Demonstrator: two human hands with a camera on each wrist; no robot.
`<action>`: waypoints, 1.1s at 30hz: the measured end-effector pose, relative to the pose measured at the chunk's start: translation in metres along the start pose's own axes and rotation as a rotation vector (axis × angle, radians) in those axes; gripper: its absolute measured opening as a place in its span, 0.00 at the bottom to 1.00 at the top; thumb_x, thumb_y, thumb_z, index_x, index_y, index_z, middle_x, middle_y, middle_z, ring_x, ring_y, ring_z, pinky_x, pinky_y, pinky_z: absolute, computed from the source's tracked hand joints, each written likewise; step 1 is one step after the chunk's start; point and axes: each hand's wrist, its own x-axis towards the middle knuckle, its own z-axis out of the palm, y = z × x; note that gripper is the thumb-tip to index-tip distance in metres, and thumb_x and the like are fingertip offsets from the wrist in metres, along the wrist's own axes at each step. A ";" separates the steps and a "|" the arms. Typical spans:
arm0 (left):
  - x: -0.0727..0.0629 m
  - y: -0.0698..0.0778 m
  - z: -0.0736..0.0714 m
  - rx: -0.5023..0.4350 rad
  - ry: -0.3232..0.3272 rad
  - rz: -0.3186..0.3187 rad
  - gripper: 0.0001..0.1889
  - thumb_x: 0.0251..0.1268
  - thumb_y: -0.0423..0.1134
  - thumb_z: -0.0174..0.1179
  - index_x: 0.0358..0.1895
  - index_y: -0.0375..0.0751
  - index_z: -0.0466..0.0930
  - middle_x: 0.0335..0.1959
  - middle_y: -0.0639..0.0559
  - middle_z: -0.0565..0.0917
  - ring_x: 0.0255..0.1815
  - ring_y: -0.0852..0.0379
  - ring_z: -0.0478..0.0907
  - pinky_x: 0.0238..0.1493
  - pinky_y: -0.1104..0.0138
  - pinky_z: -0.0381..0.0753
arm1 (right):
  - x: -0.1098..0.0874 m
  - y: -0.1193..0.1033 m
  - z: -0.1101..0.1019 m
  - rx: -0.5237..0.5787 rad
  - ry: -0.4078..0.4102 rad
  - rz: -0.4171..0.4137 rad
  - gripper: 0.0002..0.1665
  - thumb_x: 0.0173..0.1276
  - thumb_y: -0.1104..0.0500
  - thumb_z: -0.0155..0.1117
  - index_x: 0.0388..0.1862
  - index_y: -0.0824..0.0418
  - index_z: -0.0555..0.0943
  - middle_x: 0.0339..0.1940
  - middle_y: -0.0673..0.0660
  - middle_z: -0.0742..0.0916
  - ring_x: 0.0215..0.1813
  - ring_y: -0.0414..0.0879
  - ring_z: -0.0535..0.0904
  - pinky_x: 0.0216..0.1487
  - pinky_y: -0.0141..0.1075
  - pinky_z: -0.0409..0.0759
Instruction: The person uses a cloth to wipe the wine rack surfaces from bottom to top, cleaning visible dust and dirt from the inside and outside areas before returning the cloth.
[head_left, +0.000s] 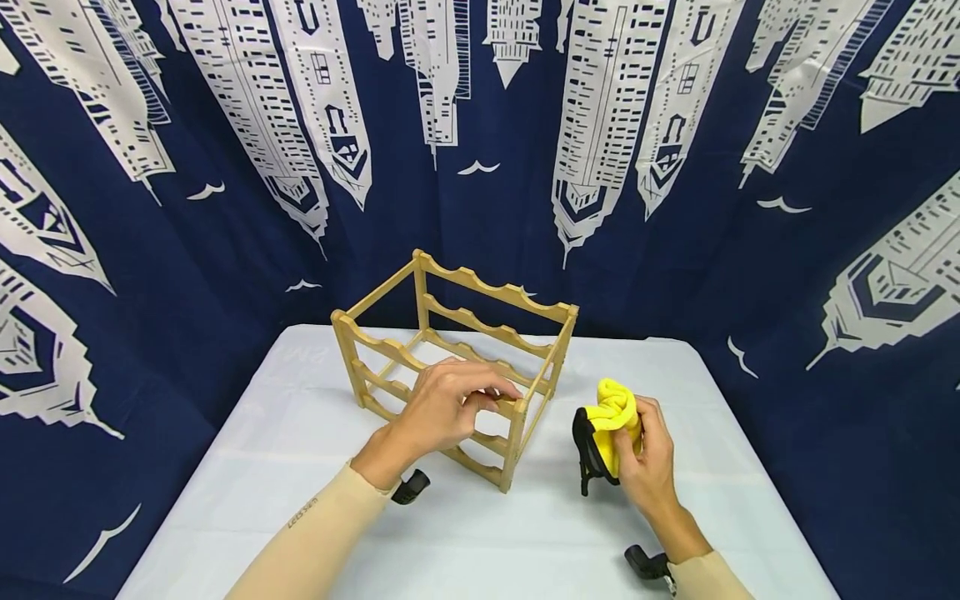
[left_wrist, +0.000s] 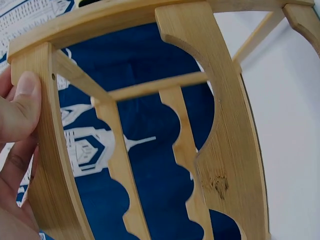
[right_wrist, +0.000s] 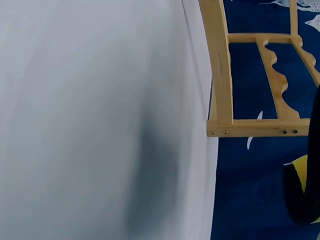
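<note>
A light wooden rack (head_left: 514,442) with scalloped rails stands on the table. My left hand (head_left: 438,410) pinches its front top rail close to the right corner. In the left wrist view the thumb (left_wrist: 26,100) presses flat against the wood. To the right of the rack, my right hand (head_left: 648,467) grips a bunched yellow cloth item with black trim (head_left: 615,406), held above the table. A thin black piece hangs from its underside. The right wrist view catches only its black edge and a bit of yellow (right_wrist: 301,170); the right hand is out of that view.
The white-covered table (head_left: 247,500) lies beneath everything. Behind it hangs a dark blue curtain (head_left: 480,217) with white building and bird prints. A black wrist mount (head_left: 411,487) sits by the left wrist, another (head_left: 647,563) by the right.
</note>
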 end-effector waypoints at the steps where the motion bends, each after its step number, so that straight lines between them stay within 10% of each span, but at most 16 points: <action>1: -0.001 -0.002 -0.003 -0.002 0.000 -0.003 0.15 0.72 0.26 0.79 0.49 0.55 0.98 0.42 0.64 0.98 0.40 0.66 0.93 0.50 0.63 0.92 | 0.002 -0.002 0.002 0.008 -0.004 -0.020 0.22 0.73 0.79 0.63 0.65 0.79 0.82 0.59 0.56 0.85 0.64 0.32 0.80 0.74 0.18 0.77; 7: -0.008 -0.009 -0.018 -0.012 -0.019 -0.047 0.17 0.70 0.26 0.80 0.49 0.56 0.98 0.42 0.65 0.98 0.41 0.66 0.92 0.56 0.61 0.90 | 0.007 -0.010 0.018 0.045 -0.058 -0.119 0.24 0.69 0.79 0.64 0.64 0.77 0.83 0.57 0.68 0.86 0.64 0.33 0.81 0.75 0.18 0.78; 22: -0.015 -0.011 -0.029 -0.072 -0.094 -0.101 0.17 0.71 0.30 0.82 0.55 0.57 0.99 0.48 0.65 0.99 0.48 0.64 0.93 0.62 0.59 0.89 | 0.005 -0.044 0.065 0.198 -0.335 -0.208 0.26 0.71 0.77 0.67 0.67 0.67 0.84 0.59 0.62 0.87 0.62 0.45 0.84 0.71 0.24 0.81; 33: -0.013 -0.009 -0.024 -0.086 -0.080 -0.082 0.16 0.71 0.31 0.81 0.56 0.55 0.99 0.49 0.63 0.99 0.50 0.63 0.94 0.63 0.59 0.89 | -0.010 -0.061 0.091 0.170 -0.269 -0.157 0.25 0.80 0.75 0.66 0.73 0.67 0.84 0.65 0.65 0.85 0.64 0.46 0.83 0.70 0.25 0.79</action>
